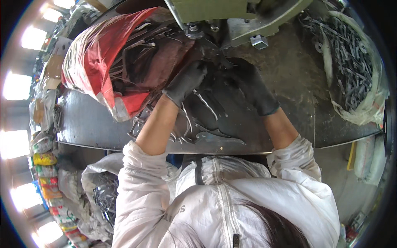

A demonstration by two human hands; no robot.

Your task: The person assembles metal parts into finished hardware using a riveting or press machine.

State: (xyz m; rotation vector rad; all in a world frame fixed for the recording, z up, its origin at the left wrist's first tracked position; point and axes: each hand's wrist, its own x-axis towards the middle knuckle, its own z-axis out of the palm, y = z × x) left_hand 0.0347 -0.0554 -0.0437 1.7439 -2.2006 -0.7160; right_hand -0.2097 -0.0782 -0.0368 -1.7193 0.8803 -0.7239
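Note:
My left hand [188, 81], in a black glove, is closed at the middle of the metal table [285, 124], just below the head of a green machine [215, 10]. My right hand [250, 82], gloved the same way, is closed beside it, fingertips toward the left hand. Whatever the fingers hold is dark and blends with the gloves, so I cannot make it out. Close to my left wrist lie several flat, curved metal pieces [217, 135], some shiny along the edge. A red and white woven sack [97, 62] lies open left of that hand, with dark metal strips inside.
On the right stands an open pale sack [374, 101] full of grey metal parts [351, 62]. A small metal block [259, 41] juts from the machine above my right hand. Below the table's left edge is another bag [103, 194] with dark contents. Stacked packages line the left side.

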